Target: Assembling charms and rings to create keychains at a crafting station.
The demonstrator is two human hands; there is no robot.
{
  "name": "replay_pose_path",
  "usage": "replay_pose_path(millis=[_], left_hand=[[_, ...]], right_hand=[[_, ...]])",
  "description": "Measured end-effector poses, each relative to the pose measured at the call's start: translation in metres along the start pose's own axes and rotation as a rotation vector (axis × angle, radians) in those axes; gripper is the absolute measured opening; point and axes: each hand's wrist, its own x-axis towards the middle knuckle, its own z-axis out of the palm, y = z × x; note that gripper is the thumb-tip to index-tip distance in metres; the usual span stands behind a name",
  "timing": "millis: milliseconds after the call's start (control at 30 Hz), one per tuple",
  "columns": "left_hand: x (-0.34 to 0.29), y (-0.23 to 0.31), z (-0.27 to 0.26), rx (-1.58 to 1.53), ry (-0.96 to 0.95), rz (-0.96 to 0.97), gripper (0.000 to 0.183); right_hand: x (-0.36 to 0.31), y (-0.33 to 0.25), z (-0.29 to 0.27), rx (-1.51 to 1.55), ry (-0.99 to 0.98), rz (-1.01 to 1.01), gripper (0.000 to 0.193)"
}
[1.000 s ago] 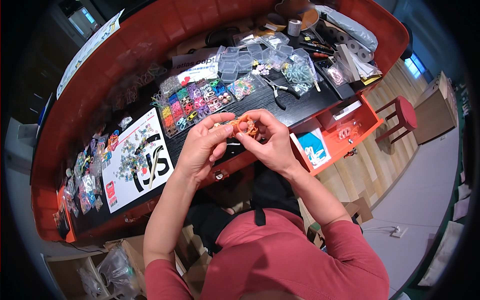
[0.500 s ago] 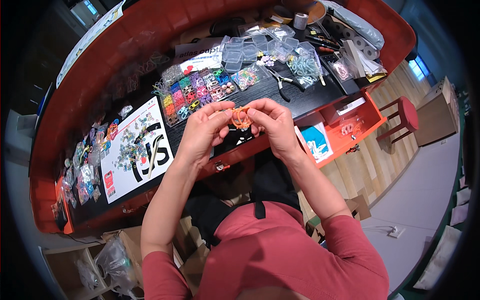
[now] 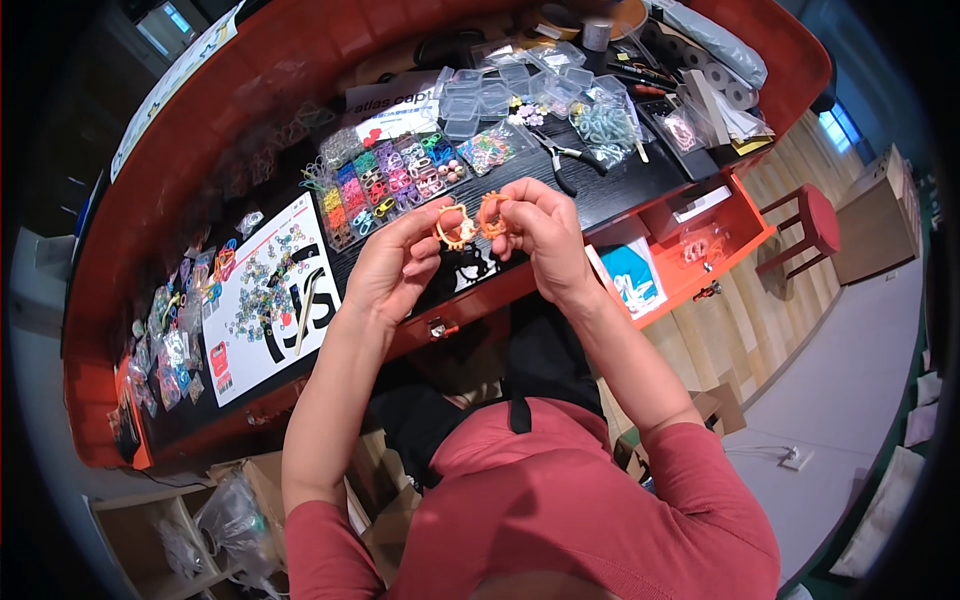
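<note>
Above the table's front edge, my left hand (image 3: 392, 268) pinches a pale yellow-orange bumpy ring (image 3: 441, 234) between thumb and index finger. A small pale piece (image 3: 466, 230) sits at that ring's right side. Just beside it, my right hand (image 3: 548, 238) holds a deeper orange bumpy ring (image 3: 485, 216) in a finger and thumb pinch. The two rings are close together; whether they touch or are linked I cannot tell. Beyond my hands lies a compartment tray (image 3: 345, 242) of colourful small clips and beads.
Black-handled pliers (image 3: 566, 172) lie on the black tabletop (image 3: 620, 190), near transparent boxes (image 3: 492, 98) and bagged beads (image 3: 606, 130). At left, a white sheet (image 3: 232, 375) bears scattered beads and tweezers (image 3: 311, 312). An open red drawer (image 3: 735, 255) juts out at right, near a red stool (image 3: 818, 220).
My hands have moved slightly apart. The orange pieces, bunched together between my fingers before, now show as two rings, one in each hand.
</note>
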Motion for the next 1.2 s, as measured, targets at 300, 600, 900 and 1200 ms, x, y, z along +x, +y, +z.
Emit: replay_pose_path(millis=[300,600,900,1200], left_hand=[[-0.003,-0.002,0.005,-0.018,-0.057,0.021,0.037],[-0.011,0.000,0.021,0.362,0.046,0.183,0.034],[-0.011,0.001,0.011,0.259,0.023,0.111,0.035],[-0.010,-0.003,0.004,0.021,-0.040,0.000,0.038]], right_hand=[[0.000,0.001,-0.009,0.061,-0.105,0.178,0.018],[-0.005,0.015,-0.007,-0.217,-0.059,-0.109,0.011],[-0.003,0.023,-0.006,-1.062,0.011,-1.202,0.020],[-0.014,0.029,-0.006,-1.085,-0.120,-1.051,0.017]])
